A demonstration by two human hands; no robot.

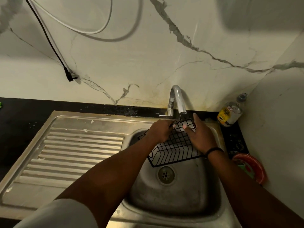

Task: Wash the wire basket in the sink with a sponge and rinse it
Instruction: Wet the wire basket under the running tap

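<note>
Item: round metal drain strainer [166, 174], set in the floor of the stainless steel sink basin [207, 191]; nearest to the viewer, uncovered.

Item: black wire basket [174, 149], held tilted over the basin, near edge low above the drain, far corner raised just under the spout.

Item: left hand [159, 131], fingers curled round the basket's far left rim, gripping it.

Item: right hand [200, 137], fingers straight, laid flat against the wire grid; it holds no sponge, and none can be made out anywhere.

Item: curved chrome tap [178, 100], at the far rim of the sink. A thin trickle seems to fall from the spout onto the basket's far corner; faint, not certain.

Item: clear plastic bottle with yellow label [230, 112], on the dark counter [236, 142] at far right; a red round dish [256, 168] sits nearer.

Judged step: rinsing. Done well, the gripping hand turns the basket slowly so each wire passes under the flow, the flat hand wiping suds off along the wires, the low edge staying over the drain.
</note>
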